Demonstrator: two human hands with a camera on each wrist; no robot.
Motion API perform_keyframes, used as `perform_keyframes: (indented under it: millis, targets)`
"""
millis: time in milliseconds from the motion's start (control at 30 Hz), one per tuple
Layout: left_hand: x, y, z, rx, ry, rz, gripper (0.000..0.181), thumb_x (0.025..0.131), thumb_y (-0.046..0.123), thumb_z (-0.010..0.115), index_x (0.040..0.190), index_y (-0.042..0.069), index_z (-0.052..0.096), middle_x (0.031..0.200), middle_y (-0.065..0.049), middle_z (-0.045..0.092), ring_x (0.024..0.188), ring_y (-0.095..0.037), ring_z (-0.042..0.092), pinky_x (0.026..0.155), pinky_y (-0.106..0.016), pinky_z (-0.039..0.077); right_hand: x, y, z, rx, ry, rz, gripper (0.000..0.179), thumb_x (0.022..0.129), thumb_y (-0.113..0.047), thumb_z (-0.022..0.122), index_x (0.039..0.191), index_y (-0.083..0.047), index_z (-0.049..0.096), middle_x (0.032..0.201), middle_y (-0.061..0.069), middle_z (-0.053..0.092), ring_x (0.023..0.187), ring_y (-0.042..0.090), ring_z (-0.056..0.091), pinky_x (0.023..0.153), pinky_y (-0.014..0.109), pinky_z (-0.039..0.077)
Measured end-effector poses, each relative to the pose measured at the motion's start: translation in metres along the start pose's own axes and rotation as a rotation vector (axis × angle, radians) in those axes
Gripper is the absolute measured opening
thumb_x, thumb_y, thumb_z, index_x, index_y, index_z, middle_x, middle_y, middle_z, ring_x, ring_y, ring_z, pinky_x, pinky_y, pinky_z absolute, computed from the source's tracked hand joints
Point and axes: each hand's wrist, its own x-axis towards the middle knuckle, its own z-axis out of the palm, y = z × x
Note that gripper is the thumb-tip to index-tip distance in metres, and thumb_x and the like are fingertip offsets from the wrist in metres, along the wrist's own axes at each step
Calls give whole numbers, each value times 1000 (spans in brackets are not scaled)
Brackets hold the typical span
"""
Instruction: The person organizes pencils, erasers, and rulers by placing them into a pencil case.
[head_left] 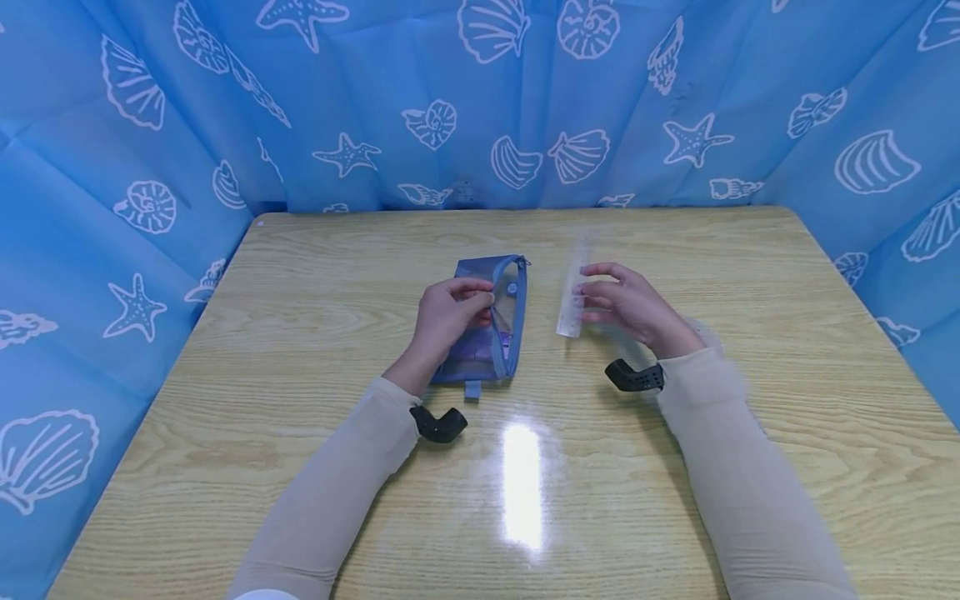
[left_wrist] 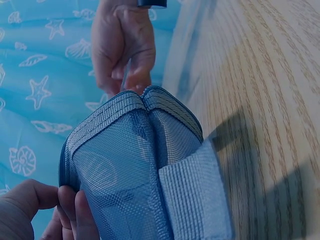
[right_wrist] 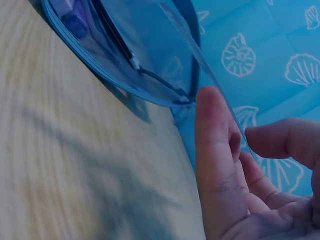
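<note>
A blue mesh zip pouch [head_left: 472, 354] sits on the table with its zipped side gaping to the right. My left hand [head_left: 452, 312] pinches the pouch's upper edge between thumb and fingers, as the left wrist view also shows. Inside the pouch lies a purple item [right_wrist: 75, 20], only partly visible. To the right of the opening, my right hand [head_left: 626, 302] holds a clear plastic ruler [head_left: 572, 292] between thumb and fingers. The ruler is apart from the pouch in the head view. Seen from the right wrist, the ruler [right_wrist: 192, 45] appears edge-on in front of the pouch mouth.
The light wooden table [head_left: 300, 275] reaches back to a blue curtain [head_left: 420, 75] printed with white shells and starfish. A bright reflection [head_left: 522, 487] shines on the tabletop between the forearms. Black straps with dark devices [head_left: 438, 425] are on both wrists.
</note>
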Motion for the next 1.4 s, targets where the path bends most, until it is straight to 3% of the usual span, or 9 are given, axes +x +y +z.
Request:
perform_keyframes:
  millis: [467,800,1167,1400]
  targets:
    - [1,-2,0,-5,3,-7,25,90,7,68,112,-4,70,88,-8,70,65,-10,66,69,-29,62,10,16,20,25,-108,50,37,100,-2,49,136,4,39,101,5,56,87,9,62,81,24,60]
    - [2,-2,0,-7,-6,-8,25,91,7,67,113,-3,70,94,-14,70,66,-11,66,69,-30,62,14,23,33,9,-160,49,44,100,-2,51,139,9,35,93,3,61,86,11,64,82,27,60]
    - [1,-1,0,-4,3,-9,24,91,8,68,112,-3,71,93,-12,70,67,-12,66,70,-30,63,20,28,43,36,-176,32,47,100,1,50,142,10,33,90,0,69,85,11,67,80,26,61]
    - [1,1,1,6,3,-13,24,90,8,68,112,-2,71,97,-17,70,67,-12,66,69,-29,62,25,32,56,19,-165,16,45,99,4,50,140,10,35,93,2,69,84,12,68,78,28,61]
